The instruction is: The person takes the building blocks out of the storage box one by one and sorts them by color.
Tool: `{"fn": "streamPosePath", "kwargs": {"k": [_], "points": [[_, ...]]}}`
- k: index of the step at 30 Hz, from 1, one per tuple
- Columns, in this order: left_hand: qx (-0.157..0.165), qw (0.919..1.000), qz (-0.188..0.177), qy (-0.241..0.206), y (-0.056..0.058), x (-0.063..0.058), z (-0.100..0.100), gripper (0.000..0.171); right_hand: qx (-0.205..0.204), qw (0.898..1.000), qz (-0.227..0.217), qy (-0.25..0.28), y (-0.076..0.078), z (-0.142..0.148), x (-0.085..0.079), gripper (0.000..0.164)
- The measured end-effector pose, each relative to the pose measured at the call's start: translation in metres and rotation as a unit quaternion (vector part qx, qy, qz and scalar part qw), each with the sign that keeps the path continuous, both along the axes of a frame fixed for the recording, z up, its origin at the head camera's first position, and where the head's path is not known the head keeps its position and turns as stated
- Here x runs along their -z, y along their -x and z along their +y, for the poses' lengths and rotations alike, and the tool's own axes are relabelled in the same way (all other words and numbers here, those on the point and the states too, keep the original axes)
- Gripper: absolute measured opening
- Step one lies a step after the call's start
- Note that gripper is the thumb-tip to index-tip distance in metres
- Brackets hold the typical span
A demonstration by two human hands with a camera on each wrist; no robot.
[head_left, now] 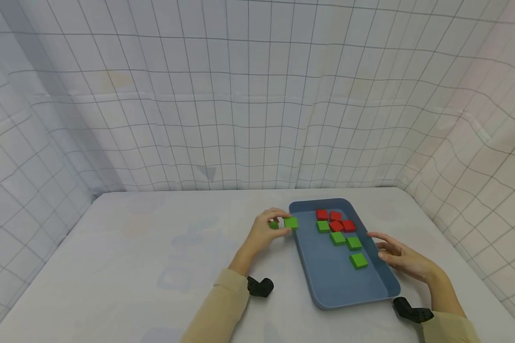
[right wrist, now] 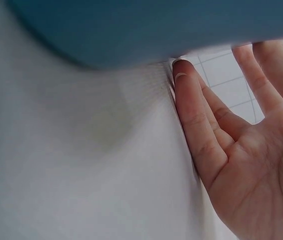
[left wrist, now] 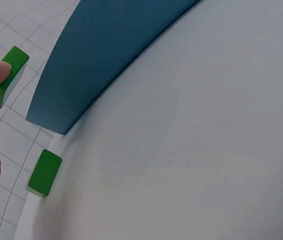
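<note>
My left hand (head_left: 265,232) pinches a green block (head_left: 291,223) between thumb and fingers, at the left rim of a blue tray (head_left: 326,281). In the left wrist view, the held green block (left wrist: 9,75) is raised beside the tray wall (left wrist: 96,55). A second green block (left wrist: 44,172) lies on the table outside the tray, partly hidden behind the left hand in the head view. My right hand (head_left: 405,261) is at the tray's right side, its fingers loosely bent and holding nothing. The right wrist view shows its fingertips (right wrist: 186,82) close to the tray's underside edge; contact is unclear.
Inside the tray, several red blocks (head_left: 322,215) sit toward the far end, with several green blocks (head_left: 337,238) nearer. A white table (head_left: 124,267) spreads to the left. Grid-patterned cloth (head_left: 240,105) hangs behind and at both sides. Both wrists wear black devices (head_left: 261,287).
</note>
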State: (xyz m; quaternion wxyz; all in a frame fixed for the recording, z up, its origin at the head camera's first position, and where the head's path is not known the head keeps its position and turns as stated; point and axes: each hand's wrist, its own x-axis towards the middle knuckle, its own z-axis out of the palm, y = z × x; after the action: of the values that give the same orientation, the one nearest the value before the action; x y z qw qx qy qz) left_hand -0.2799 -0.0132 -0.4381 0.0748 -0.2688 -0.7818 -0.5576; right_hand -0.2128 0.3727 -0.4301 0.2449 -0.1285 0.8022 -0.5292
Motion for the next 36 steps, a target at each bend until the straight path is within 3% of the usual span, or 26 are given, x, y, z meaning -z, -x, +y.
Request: {"fn": "streamPosePath", "kwargs": {"k": [9, 23, 36], "points": [[-0.035, 0.9986, -0.019, 0.034, 0.002, 0.007, -0.023, 0.028, -0.003, 1.000, 0.005, -0.002, 0.000, 0.000, 0.001, 0.061], [-0.059, 0.9974, -0.018, 0.038, 0.005, 0.014, -0.055, 0.028, -0.007, 1.000, 0.012, -0.001, -0.001, 0.001, 0.000, 0.059], [-0.077, 0.9953, -0.035, 0.049, 0.009, 0.024, -0.065, 0.028, -0.007, 1.000, 0.012, 0.005, -0.001, 0.002, 0.001, 0.057]]}}
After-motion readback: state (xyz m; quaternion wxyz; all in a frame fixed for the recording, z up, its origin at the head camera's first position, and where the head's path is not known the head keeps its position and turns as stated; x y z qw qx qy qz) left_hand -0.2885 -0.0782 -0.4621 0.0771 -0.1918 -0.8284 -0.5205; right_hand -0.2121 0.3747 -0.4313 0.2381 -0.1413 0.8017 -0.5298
